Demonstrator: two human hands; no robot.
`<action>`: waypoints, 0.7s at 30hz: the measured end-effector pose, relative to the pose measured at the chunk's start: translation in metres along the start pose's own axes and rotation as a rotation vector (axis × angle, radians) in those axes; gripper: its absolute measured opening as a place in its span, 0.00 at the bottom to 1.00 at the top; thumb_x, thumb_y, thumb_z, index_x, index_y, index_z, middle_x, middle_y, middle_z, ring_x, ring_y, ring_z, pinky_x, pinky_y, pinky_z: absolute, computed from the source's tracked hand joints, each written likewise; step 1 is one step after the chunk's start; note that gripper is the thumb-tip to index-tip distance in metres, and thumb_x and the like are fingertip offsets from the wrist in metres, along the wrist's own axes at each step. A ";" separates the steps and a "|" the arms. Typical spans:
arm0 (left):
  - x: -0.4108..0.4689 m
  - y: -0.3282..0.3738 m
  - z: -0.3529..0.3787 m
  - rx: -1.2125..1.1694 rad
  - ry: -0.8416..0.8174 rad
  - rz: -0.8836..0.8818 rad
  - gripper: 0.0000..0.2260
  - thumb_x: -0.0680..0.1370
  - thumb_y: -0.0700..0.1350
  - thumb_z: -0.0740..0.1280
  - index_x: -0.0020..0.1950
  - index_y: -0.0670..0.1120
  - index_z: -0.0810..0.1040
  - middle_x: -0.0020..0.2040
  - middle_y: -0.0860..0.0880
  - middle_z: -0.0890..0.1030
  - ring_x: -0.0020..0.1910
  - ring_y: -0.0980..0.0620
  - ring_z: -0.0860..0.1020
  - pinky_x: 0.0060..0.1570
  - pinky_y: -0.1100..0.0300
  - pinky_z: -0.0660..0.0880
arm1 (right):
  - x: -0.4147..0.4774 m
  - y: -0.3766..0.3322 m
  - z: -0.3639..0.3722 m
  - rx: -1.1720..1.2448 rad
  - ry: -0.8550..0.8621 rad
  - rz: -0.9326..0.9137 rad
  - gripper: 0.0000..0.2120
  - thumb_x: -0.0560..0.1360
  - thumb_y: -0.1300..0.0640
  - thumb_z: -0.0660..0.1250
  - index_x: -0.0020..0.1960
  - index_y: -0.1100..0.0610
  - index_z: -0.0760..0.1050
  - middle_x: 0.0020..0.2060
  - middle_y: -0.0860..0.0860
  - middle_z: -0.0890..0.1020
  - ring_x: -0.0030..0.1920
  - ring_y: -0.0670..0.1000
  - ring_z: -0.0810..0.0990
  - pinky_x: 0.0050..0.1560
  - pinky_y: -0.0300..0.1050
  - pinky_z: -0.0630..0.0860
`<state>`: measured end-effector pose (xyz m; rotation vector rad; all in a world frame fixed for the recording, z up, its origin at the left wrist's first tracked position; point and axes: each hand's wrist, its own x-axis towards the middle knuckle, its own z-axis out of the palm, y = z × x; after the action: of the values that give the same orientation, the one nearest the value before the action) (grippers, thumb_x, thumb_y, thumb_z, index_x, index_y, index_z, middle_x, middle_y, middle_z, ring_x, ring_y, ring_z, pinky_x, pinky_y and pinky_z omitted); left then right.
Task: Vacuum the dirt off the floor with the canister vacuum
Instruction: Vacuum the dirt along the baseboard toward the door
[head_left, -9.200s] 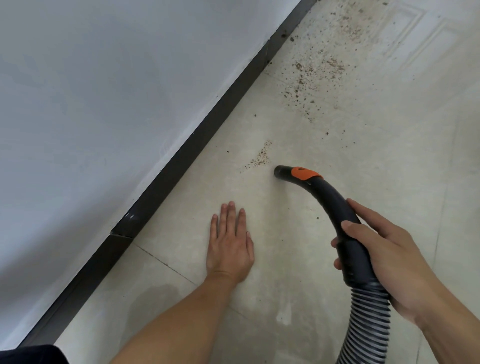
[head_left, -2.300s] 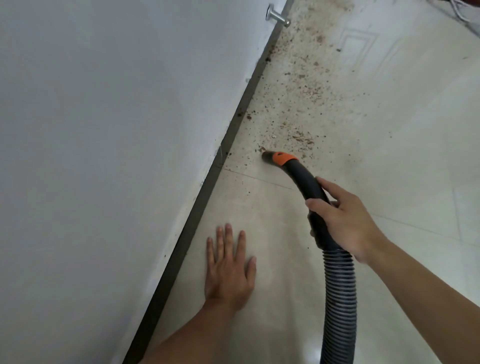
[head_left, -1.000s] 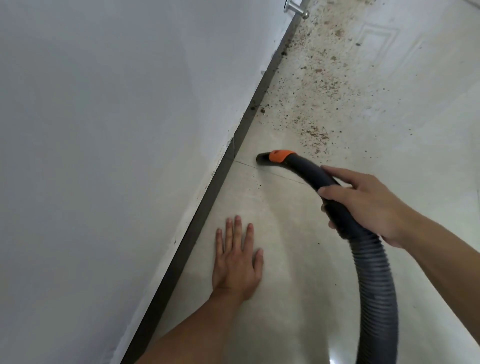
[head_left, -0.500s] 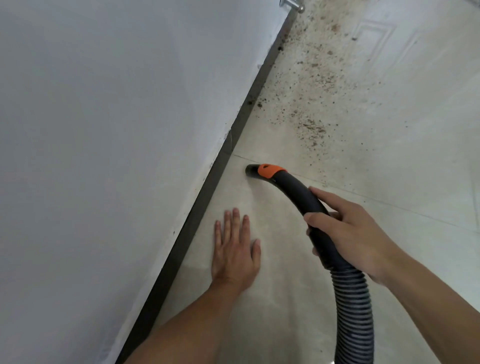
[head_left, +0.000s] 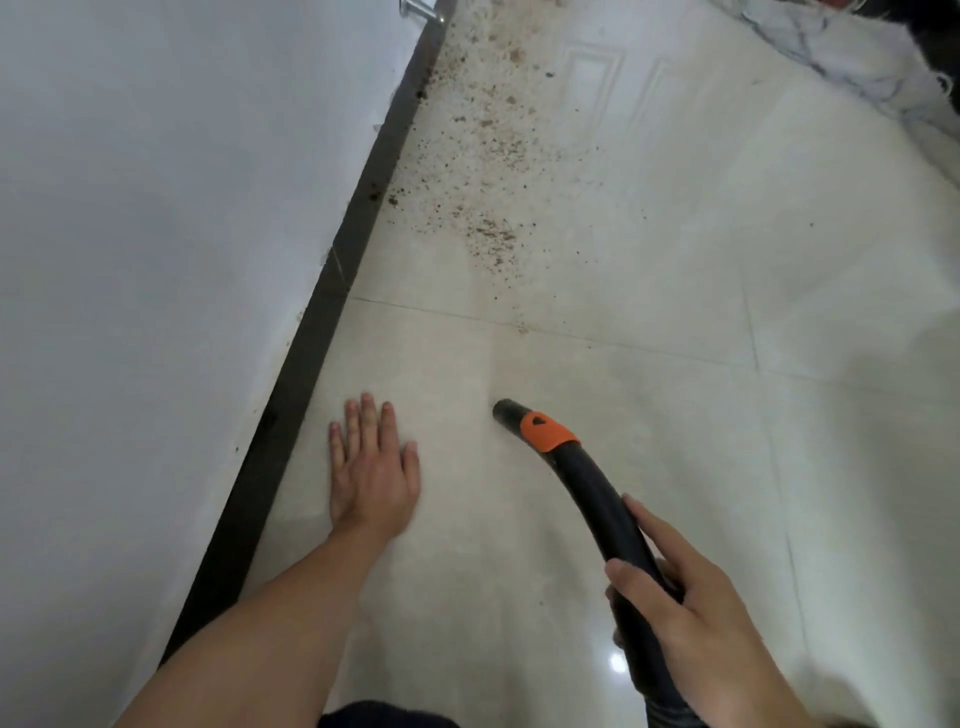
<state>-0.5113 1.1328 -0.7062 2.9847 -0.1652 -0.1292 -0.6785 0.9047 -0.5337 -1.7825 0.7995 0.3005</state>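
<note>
Two hands: both bare; the left hand (head_left: 371, 467) lies on the floor (head_left: 810, 467) and the right hand (head_left: 691, 618) is on the vacuum's tube
Right-hand grip: fingers and thumb are wrapped tight round the near part of the one black curved tube (head_left: 597, 493), with one finger stretched forward along its side
Left-hand state: palm down, fingers straight and close together, holding nothing, just beside the dark baseboard (head_left: 311, 364)
Tube relative to the grip: it comes out of the front of the fist and arcs forward and to the left, ending well ahead of the knuckles
Tube end: one orange collar (head_left: 548, 431) sits just behind the open mouth (head_left: 503, 410); the mouth is low over the tile, to the right of the left hand's fingertips; whether it touches the floor cannot be told
Hose: a short ribbed stretch (head_left: 670, 717) shows under the right wrist at the bottom edge
Dirt: one long scatter of brown crumbs (head_left: 488, 228) lies ahead of the mouth, well apart from it, beyond one grout line (head_left: 415, 307), and runs along the baseboard toward the top of the view
Wall: one white wall (head_left: 156, 260) on the left, with one metal doorstop (head_left: 415, 8) at its top edge
</note>
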 end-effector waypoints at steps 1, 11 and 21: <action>0.000 0.001 0.000 0.004 -0.001 -0.001 0.31 0.78 0.55 0.45 0.76 0.39 0.62 0.77 0.39 0.58 0.78 0.41 0.53 0.75 0.43 0.50 | -0.009 0.010 -0.006 0.041 0.057 0.014 0.26 0.75 0.61 0.72 0.65 0.35 0.74 0.37 0.54 0.84 0.34 0.57 0.84 0.46 0.58 0.81; -0.002 0.007 -0.002 0.065 -0.081 -0.025 0.28 0.82 0.52 0.51 0.79 0.40 0.52 0.79 0.39 0.50 0.78 0.40 0.46 0.75 0.43 0.43 | 0.014 0.010 0.013 0.142 0.123 -0.030 0.25 0.78 0.56 0.69 0.70 0.37 0.70 0.38 0.53 0.84 0.36 0.55 0.83 0.43 0.56 0.83; 0.073 0.082 0.000 -0.067 -0.043 -0.258 0.28 0.82 0.53 0.50 0.79 0.41 0.51 0.78 0.35 0.46 0.77 0.36 0.42 0.74 0.41 0.39 | 0.094 -0.038 0.029 0.071 0.060 -0.164 0.34 0.69 0.43 0.65 0.75 0.40 0.64 0.57 0.54 0.83 0.50 0.57 0.84 0.54 0.59 0.81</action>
<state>-0.4478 1.0441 -0.6990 2.9236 0.2167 -0.2236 -0.5794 0.9028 -0.5689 -1.7847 0.6923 0.1100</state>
